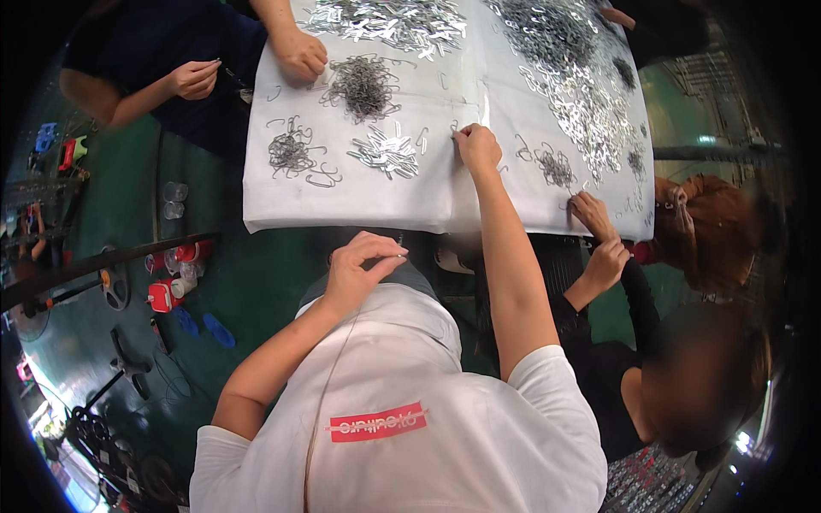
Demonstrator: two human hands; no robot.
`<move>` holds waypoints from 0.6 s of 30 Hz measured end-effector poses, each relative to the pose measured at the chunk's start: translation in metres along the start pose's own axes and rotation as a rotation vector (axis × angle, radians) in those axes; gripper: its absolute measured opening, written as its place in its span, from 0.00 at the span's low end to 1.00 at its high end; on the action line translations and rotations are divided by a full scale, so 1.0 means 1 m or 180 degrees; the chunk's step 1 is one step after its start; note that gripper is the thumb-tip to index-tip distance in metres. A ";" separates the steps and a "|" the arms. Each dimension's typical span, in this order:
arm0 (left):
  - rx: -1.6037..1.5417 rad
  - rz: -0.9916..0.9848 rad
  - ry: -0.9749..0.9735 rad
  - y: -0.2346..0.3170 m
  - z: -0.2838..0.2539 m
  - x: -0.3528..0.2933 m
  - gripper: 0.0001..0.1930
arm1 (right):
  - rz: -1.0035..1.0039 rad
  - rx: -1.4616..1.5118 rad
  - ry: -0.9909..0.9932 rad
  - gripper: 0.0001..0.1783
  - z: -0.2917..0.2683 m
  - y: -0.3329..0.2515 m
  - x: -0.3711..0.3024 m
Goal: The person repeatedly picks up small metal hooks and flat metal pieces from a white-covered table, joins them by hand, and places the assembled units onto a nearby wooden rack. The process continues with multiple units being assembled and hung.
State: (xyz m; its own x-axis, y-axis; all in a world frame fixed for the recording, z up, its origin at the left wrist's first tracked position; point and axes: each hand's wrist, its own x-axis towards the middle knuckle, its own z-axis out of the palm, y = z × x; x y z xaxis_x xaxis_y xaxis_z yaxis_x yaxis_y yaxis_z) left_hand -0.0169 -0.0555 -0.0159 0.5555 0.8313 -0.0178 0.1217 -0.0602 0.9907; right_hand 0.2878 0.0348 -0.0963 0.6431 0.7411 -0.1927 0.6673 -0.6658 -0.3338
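Observation:
My left hand (pixel 363 269) is in front of my waist, off the table's near edge. Its thumb and forefinger pinch a small metal piece, of which only a bright tip shows. My right hand (pixel 477 147) reaches over the white-covered table (pixel 410 201), fingertips closed at the cloth on what looks like a thin grey wire hook, mostly hidden. Left of that hand lie a small heap of shiny flat metal clips (pixel 389 154), a loose heap of bent wire hooks (pixel 291 152) and a denser wire heap (pixel 363 88). Another small wire heap (pixel 556 168) lies to its right.
Bigger piles of shiny clips (pixel 402 26) and dark wire pieces (pixel 547 34) cover the far side. A co-worker's hand (pixel 299 53) rests at the far left; another person's hands (pixel 599 248) work close on my right. Blue slippers (pixel 219 330) and red containers (pixel 162 296) are on the green floor.

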 end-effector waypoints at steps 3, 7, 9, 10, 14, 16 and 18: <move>-0.0049 0.0195 0.0025 -0.001 0.004 -0.002 0.08 | -0.0137 -0.0450 -0.0238 0.14 0.004 -0.001 0.012; -0.0113 -0.0125 0.0007 0.000 0.008 -0.007 0.08 | -0.0212 0.0483 -0.0268 0.15 0.003 0.014 -0.005; -0.0051 -0.0080 -0.0055 0.000 0.009 -0.008 0.07 | -0.0112 0.1260 -0.0362 0.13 -0.003 0.018 -0.028; -0.0019 -0.0065 -0.0093 0.001 0.008 -0.008 0.07 | -0.0199 0.2090 -0.0584 0.12 -0.007 0.018 -0.047; -0.0032 0.0105 -0.0131 0.002 0.008 -0.011 0.08 | -0.0029 0.3961 -0.1012 0.10 -0.029 0.004 -0.148; 0.0039 0.0064 -0.0208 0.002 0.006 -0.013 0.08 | 0.0117 0.4333 -0.0997 0.10 -0.038 -0.009 -0.194; 0.0020 0.0164 -0.0206 0.001 0.005 -0.014 0.09 | 0.0245 0.4706 -0.1059 0.08 -0.045 -0.019 -0.233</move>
State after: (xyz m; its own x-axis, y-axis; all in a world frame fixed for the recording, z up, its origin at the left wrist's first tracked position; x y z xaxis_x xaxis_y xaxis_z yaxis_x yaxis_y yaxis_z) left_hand -0.0206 -0.0703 -0.0149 0.6132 0.7896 0.0243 0.0965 -0.1055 0.9897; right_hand 0.1427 -0.1291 -0.0038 0.4113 0.8294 -0.3781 -0.4583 -0.1704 -0.8723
